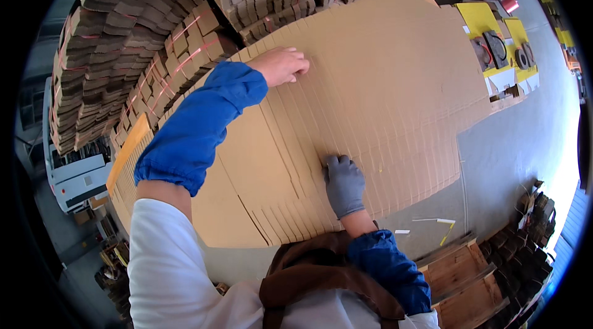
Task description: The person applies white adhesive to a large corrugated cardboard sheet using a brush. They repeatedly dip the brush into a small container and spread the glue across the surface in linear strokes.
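A wide brown cardboard sheet (395, 69) lies in front of me, scored with many parallel lines and slits. My left hand (284, 64), bare below a blue sleeve cover, is on its far part with the fingers curled closed at the slit lines. Nearer to me, my right hand (344, 185) wears a grey glove. Its fingers are bent closed against the sheet beside a dark gap between strips. The fingertips of both hands are partly hidden.
Tall stacks of bundled cardboard pieces (123, 38) tied with pink bands stand at the far left and back. Yellow sheets with dark parts (494, 45) sit at the far right. A wooden pallet (463, 276) and dark stacked pieces (525, 236) are at the lower right.
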Available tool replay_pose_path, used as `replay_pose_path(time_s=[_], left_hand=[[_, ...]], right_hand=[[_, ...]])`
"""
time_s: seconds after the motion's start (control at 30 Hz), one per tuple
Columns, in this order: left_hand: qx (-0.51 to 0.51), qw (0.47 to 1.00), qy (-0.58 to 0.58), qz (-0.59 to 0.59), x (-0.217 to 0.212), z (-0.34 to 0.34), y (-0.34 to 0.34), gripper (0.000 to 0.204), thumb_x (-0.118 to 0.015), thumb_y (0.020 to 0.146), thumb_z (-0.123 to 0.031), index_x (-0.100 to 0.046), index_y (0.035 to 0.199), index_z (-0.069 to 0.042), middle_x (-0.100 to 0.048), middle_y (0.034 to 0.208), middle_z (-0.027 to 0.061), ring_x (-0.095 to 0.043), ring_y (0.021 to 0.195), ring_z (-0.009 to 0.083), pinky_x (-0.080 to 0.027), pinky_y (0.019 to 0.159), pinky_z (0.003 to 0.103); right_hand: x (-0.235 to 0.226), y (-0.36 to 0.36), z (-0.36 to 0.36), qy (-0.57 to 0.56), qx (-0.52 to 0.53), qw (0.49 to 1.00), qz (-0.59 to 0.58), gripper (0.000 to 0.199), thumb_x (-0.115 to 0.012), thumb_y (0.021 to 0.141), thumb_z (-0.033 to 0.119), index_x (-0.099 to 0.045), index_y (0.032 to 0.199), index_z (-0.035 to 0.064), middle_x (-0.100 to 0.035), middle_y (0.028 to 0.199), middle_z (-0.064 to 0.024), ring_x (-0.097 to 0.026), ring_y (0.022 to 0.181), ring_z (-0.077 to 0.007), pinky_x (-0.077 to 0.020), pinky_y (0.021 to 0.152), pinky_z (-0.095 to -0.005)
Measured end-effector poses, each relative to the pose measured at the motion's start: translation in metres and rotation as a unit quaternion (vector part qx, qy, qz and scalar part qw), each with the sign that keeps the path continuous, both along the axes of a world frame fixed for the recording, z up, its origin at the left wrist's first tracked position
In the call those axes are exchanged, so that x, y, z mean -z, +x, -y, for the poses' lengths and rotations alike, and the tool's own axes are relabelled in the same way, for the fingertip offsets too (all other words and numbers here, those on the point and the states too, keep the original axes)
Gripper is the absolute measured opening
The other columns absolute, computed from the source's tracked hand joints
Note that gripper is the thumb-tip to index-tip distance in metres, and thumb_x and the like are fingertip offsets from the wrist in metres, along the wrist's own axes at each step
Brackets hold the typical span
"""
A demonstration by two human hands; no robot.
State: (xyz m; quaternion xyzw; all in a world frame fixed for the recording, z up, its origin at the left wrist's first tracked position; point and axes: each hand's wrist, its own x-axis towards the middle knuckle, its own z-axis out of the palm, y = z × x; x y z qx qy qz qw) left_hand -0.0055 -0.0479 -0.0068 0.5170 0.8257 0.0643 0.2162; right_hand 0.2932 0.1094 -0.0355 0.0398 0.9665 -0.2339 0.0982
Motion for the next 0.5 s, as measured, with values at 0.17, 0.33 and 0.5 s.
replay_pose_path(time_s=[0.17,0.33,0.5], left_hand=[[-0.011,0.999,0.041,-0.020,-0.005,0.026,0.030,0.021,-0.072,0.080,-0.013,-0.059,0.097,-0.011,-0.056,0.102,0.0042,-0.052,0.106,0.0255,-0.042,0.097,0.040],[0.047,0.999,-0.012,0.017,-0.009,0.024,0.054,0.026,-0.075,0.078,-0.015,-0.060,0.098,-0.012,-0.056,0.103,0.0018,-0.051,0.109,0.0212,-0.037,0.103,0.039],[0.105,0.993,-0.054,0.008,-0.013,0.010,0.041,0.022,-0.076,0.076,-0.015,-0.058,0.089,-0.013,-0.055,0.096,-0.0001,-0.051,0.104,0.0201,-0.036,0.099,0.039]], right_hand=[[0.005,-0.001,-0.001,0.003,-0.003,1.000,0.017,0.019,-0.067,0.084,0.024,-0.058,0.096,0.0133,-0.059,0.090,-0.0113,-0.064,0.080,-0.0311,-0.0530,0.064,-0.0430],[0.005,0.003,0.001,0.026,0.005,1.000,0.016,0.021,-0.069,0.082,0.025,-0.058,0.096,0.0136,-0.059,0.090,-0.0106,-0.064,0.080,-0.0303,-0.0527,0.063,-0.0417],[-0.001,0.001,0.001,0.024,-0.001,1.000,0.014,0.022,-0.069,0.082,0.025,-0.058,0.096,0.0136,-0.060,0.090,-0.0103,-0.064,0.079,-0.0298,-0.0526,0.063,-0.0417]])
